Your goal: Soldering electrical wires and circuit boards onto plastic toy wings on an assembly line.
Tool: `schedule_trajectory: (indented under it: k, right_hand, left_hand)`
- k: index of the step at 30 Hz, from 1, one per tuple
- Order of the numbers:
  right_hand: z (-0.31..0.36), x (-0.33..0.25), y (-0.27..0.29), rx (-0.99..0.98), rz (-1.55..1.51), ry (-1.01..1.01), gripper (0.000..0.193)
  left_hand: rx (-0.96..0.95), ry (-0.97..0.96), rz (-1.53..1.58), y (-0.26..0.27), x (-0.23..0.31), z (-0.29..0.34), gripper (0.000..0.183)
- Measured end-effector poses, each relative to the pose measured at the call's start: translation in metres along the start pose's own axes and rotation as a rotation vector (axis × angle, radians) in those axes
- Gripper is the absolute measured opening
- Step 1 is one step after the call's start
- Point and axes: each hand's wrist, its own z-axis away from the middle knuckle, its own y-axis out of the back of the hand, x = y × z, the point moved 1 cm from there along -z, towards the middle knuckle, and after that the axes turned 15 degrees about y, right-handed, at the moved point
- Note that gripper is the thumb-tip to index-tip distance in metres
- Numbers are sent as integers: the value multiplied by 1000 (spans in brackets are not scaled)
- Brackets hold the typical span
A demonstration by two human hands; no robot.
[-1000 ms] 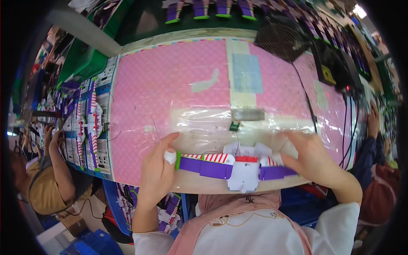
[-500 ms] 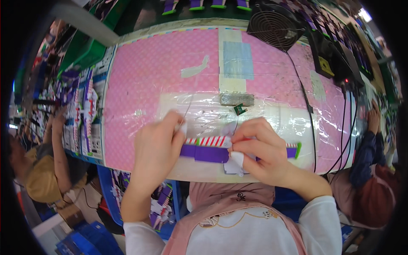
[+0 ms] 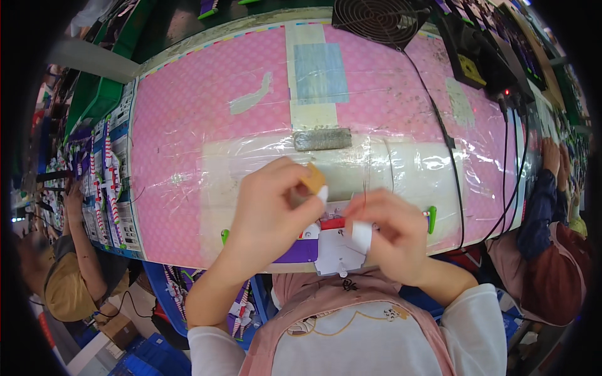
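**Your hands have come together over the toy**

Half a second ago your hands lay flatter on the toy; now both are lifted and curled, closer to each other. Your left hand point(image 3: 266, 210) is pinched shut. Its fingertips point(image 3: 311, 182), which wear a tan cover, press on something small. I cannot tell what it is, because the fingers hide it. Your right hand point(image 3: 392, 232) is curled too, and it pinches a small white strip point(image 3: 360, 235) between thumb and finger.

The toy point(image 3: 326, 247) lies at the near edge of the pink table point(image 3: 188, 125), at about 6 o'clock from the middle of the table. It is white and purple with a bit of red. Its white part sticks out below your hands, and its green tips point(image 3: 430, 219) poke out at 3 o'clock and 9 o'clock.

A grey block point(image 3: 322, 139) sits at 12 o'clock from your hands, on the shiny clear sheet point(image 3: 407, 169). A black fan point(image 3: 376, 15) stands far off at 12 o'clock. Black wires point(image 3: 448, 150) run down at 2 o'clock. Flat printed cards point(image 3: 106, 182) are stacked at 9 o'clock, and another person's arm point(image 3: 84, 250) is beside them.
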Motion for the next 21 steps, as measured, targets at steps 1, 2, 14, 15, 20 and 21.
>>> schedule_trajectory:
  k: [1, 2, 14, 15, 20, 21]
  right_hand:
    - [-3, 2, -2, 63, -71, -112, 9]
    - [-7, 5, -5, 113, -151, -218, 9]
    - [-21, -10, -9, 92, -242, -284, 12]
    - [-21, -9, -11, 66, -177, -285, 12]
    - [-17, -9, -21, 24, 32, -286, 10]
    - [-18, -8, -22, -6, 75, -258, 10]
  left_hand:
    - [-74, 93, 135, 6, 1, 6, 14]
    - [-131, 189, 275, 10, 1, 13, 15]
    - [186, 111, 533, 5, -9, 35, 12]
    - [223, 20, 450, 5, -12, 34, 13]
    - [273, -58, 401, 1, -18, 39, 14]
    - [260, -22, 439, 0, -18, 40, 14]
